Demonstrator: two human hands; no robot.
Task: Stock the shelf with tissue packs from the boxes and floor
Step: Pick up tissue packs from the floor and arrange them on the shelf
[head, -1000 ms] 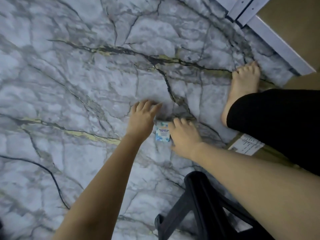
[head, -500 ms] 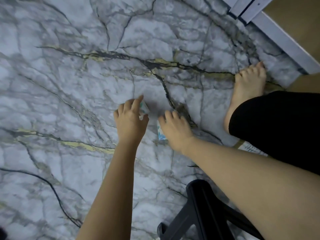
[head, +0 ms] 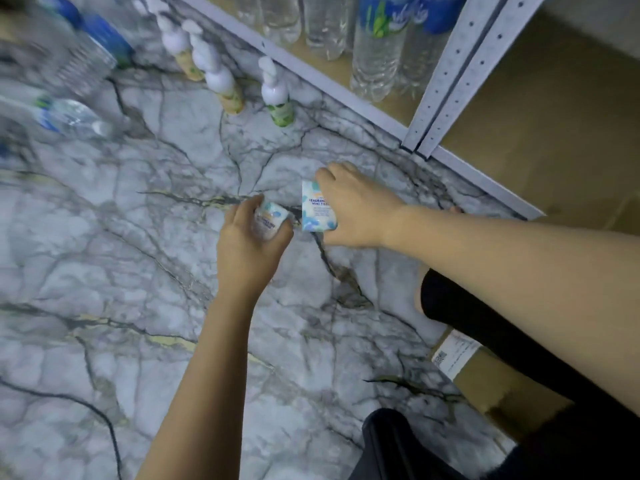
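Note:
My left hand grips a small white and blue tissue pack, fingers curled round it, above the marble floor. My right hand holds a second mini tissue pack with printed blue leaves, its face turned toward me. Both packs are lifted off the floor and sit close together. The grey metal shelf runs along the upper right, its brown bottom board bare on the right side.
Water bottles stand on the shelf's left bay. Pump bottles stand on the floor by the shelf edge, and more water bottles lie at upper left. A cardboard box with a label sits under my black-clad leg. A black cable crosses lower left.
Both hands have lifted a tissue pack each off the floor. The view has swung up and toward the shelf, bringing the bottles into sight.

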